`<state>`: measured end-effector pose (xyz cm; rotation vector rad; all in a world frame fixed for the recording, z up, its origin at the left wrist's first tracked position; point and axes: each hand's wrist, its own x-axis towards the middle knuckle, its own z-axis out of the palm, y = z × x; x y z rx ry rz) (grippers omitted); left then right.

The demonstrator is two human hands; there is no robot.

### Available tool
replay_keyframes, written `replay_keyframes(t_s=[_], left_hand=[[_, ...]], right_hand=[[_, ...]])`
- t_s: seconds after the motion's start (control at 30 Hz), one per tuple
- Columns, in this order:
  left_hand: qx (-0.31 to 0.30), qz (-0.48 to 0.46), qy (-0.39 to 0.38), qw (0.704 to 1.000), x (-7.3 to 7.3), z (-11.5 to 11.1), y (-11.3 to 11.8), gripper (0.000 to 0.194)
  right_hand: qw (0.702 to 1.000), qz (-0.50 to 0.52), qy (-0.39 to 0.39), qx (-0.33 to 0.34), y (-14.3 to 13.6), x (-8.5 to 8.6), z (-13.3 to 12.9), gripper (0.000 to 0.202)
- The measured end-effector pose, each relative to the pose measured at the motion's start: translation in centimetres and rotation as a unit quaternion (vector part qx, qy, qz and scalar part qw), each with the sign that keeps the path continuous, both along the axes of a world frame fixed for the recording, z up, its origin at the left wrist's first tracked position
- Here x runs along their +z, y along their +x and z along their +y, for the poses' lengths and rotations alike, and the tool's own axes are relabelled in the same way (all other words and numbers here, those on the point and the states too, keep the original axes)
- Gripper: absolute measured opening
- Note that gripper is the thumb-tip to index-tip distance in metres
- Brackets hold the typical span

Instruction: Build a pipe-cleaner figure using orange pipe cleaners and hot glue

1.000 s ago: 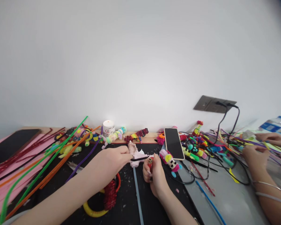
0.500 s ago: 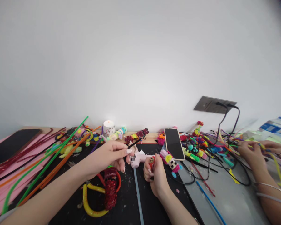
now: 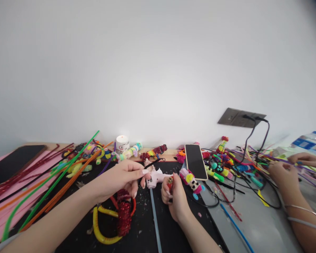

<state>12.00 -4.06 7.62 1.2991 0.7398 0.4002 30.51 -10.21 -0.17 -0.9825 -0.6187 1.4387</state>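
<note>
My left hand (image 3: 129,175) is closed in a pinch on a thin black pipe cleaner (image 3: 156,162), whose far end curls into a small loop. My right hand (image 3: 175,195) is wrapped around a small red and gold piece (image 3: 170,182), mostly hidden by the fingers. Between the hands lies a pale pink glue gun (image 3: 156,178), with a long translucent glue stick (image 3: 155,218) running from it toward me. A red glittery roll (image 3: 124,214) with yellow and orange loops rests below my left hand. Just right of my right hand is a colourful pipe-cleaner figure (image 3: 191,181).
Loose pipe cleaners (image 3: 65,175) spread over pink paper at left. A phone (image 3: 195,161) and a pile of pipe-cleaner pieces (image 3: 223,163) are at right. Black cables hang from a wall socket (image 3: 239,117). At far right another person's hands (image 3: 285,174) handle pipe cleaners.
The black pipe cleaner's free end now shows a small loop and reaches further right. My hands have hardly moved. The other person's yellow strand is gone from their hands and a purple one shows there.
</note>
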Motion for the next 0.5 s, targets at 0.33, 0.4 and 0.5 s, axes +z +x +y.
replay_keyframes(t_s=[0.33, 0.4, 0.5], left_hand=[[-0.030, 0.041, 0.036, 0.998, 1.2, -0.6, 0.1, 0.031], [-0.036, 0.054, 0.053, 0.996, 1.2, -0.7, 0.0, 0.032], [-0.035, 0.065, 0.079, 0.994, 1.2, -0.6, 0.0, 0.032]], right_hand=[[1.000, 0.010, 0.014, 0.009, -0.1, 0.3, -0.2, 0.052], [1.000, 0.011, 0.011, 0.011, -0.2, 0.3, -0.2, 0.052], [1.000, 0.006, 0.019, 0.013, -0.2, 0.3, -0.3, 0.052]])
